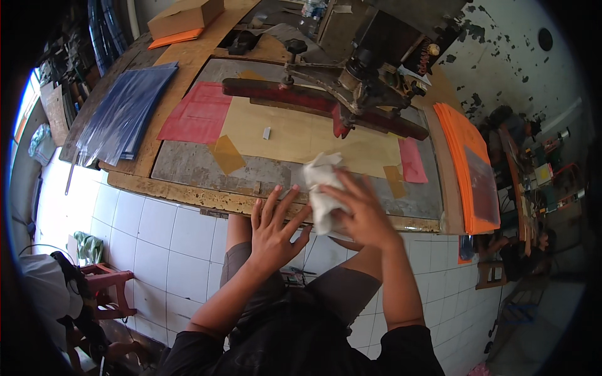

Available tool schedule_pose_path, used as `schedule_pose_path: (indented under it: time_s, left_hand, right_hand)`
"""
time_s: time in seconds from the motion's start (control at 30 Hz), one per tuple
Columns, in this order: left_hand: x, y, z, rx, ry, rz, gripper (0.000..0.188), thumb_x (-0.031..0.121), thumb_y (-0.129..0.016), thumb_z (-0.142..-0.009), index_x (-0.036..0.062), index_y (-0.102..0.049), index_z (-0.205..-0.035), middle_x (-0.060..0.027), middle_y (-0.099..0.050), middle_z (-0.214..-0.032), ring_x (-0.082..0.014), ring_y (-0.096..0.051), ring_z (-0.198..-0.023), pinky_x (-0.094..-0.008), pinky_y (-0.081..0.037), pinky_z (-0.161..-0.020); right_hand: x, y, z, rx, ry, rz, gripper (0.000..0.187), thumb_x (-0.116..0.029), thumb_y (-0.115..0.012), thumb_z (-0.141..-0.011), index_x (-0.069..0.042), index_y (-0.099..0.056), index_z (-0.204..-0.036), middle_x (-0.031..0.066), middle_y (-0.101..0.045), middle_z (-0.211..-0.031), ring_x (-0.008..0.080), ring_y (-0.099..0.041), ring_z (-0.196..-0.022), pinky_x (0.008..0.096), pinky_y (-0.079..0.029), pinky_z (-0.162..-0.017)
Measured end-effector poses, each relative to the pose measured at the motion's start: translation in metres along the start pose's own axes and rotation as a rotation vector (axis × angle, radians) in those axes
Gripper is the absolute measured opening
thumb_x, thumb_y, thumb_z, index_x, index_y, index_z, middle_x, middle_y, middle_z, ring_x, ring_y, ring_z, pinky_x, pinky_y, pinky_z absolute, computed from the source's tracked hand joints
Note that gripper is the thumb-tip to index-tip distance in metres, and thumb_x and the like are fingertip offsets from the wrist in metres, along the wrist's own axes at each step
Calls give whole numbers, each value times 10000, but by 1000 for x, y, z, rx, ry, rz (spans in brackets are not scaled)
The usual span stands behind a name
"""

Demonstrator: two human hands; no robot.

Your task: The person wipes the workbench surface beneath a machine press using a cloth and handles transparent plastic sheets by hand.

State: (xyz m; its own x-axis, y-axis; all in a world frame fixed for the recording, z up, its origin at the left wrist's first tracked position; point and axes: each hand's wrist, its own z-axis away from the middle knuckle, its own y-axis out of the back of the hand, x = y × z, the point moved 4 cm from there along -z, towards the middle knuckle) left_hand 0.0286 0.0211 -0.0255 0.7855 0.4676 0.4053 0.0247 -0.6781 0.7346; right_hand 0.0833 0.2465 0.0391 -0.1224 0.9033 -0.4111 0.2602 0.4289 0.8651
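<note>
A crumpled white cloth (323,194) is under the fingers of my right hand (360,210), which is slightly blurred and presses it onto the front of the grey metal bed (269,170). My left hand (273,232) lies with fingers spread on the bed's worn front edge, just left of the cloth. A pale yellow sheet (301,135) covers the middle of the bed, with brown tape (227,155) at its near left corner. A small white scrap (266,133) rests on it. Pink sheets (197,113) flank the yellow one.
Over the bed stands a machine with a dark red bar (282,93). Blue plastic-covered sheets (128,109) lie on the left, and a stack of orange bags or sheets (467,169) on the right. A cardboard box (185,17) sits at the back left. A red stool (110,288) stands on the tiled floor.
</note>
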Motion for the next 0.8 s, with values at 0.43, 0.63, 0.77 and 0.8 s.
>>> schedule_pose_path:
  time_s: [0.43,0.63,0.77,0.8]
  left_hand:
    - [4,7,-5,-52,-4,-17,666,329,-823,-889,299,-653,-1533,-49,-515,-1684,-338,-387,-1599,-590,-168,-1320]
    - [6,13,-16,-104,26,83,1114,367,-873,-837,47,-268,-1716,-59,-515,-1684,-354,-337,-1635,-680,-53,-1322]
    - [2,10,-10,-125,93,54,1363,435,-915,-809,-46,-28,-1725,-44,-497,-1705,-368,-285,-1663,-713,38,-1312]
    - [1,8,-10,-126,94,54,1363,435,-915,-809,-46,-28,-1725,-44,-497,-1705,-368,-285,-1663,-713,38,-1312]
  right_hand:
    - [-15,8,24,-108,53,9,694,-60,-846,-835,-268,-699,-1481,202,-508,-1657,467,-459,-1530,606,-389,-1263]
    - [0,-1,9,225,-283,274,562,-183,-783,-975,-143,-614,-1510,207,-457,-1674,436,-431,-1562,660,-314,-1260]
    - [-70,-28,5,46,91,2,646,-142,-847,-885,-149,-643,-1497,185,-495,-1644,444,-433,-1559,620,-419,-1197]
    - [-58,-22,8,23,132,8,668,-124,-855,-856,-160,-657,-1494,179,-508,-1637,459,-462,-1523,618,-434,-1184]
